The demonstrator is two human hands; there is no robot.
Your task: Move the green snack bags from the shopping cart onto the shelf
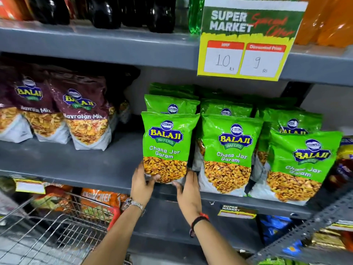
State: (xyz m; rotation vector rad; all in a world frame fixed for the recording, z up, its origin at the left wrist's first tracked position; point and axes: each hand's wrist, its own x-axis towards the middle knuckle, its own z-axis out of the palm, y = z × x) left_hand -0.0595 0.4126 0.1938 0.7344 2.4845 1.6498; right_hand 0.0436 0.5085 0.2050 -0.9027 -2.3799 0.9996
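A green Balaji "Chana Jor Garam" snack bag (pixel 167 146) stands upright at the front edge of the grey middle shelf (pixel 72 159). My left hand (pixel 142 185) grips its lower left corner and my right hand (pixel 188 190) holds its lower right corner. Right of it stand more green bags (pixel 229 150), several in rows behind one another, with another front bag (pixel 303 165) at the far right. The wire shopping cart (pixel 49 232) is at the lower left; no green bags are visible in it.
Maroon Navratan Mix bags (pixel 84 115) stand on the same shelf at the left, with bare shelf between them and the green bags. A price sign (pixel 248 39) hangs from the upper shelf edge. Dark and orange bottles stand above. Other snack packs fill the lower shelves.
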